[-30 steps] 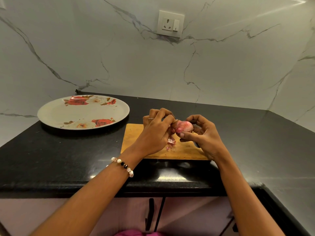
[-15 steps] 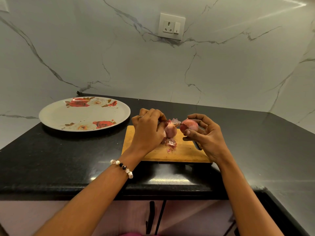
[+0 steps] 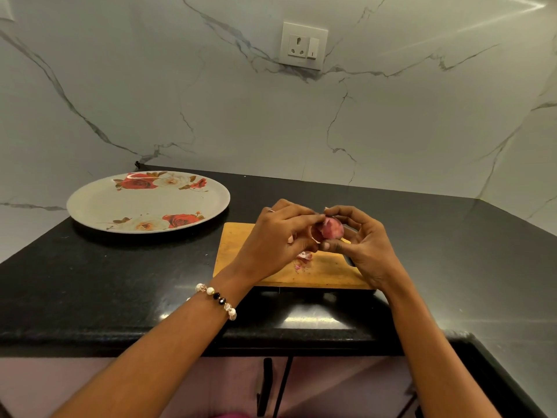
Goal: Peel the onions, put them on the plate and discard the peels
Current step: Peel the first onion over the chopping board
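Note:
A small pink-red onion [image 3: 331, 229] is held above the wooden cutting board [image 3: 241, 254]. My right hand [image 3: 366, 247] grips it between thumb and curled fingers. My left hand [image 3: 278, 238] is pressed against the onion's left side, its fingertips pinching the skin at the top. Loose pink peels [image 3: 304, 257] lie on the board under the hands. A white plate [image 3: 99, 203] with red rose prints stands on the counter to the left, with nothing on it.
The black stone counter [image 3: 120, 282] ends at a front edge below my wrists and meets marble walls behind and at the right. A dark object on the board is mostly hidden by my right hand. A wall socket [image 3: 303, 45] sits high on the back wall.
Half a second ago my left hand had pulled a piece of peel away from the onion. It has now come back to the onion, and both hands have risen slightly.

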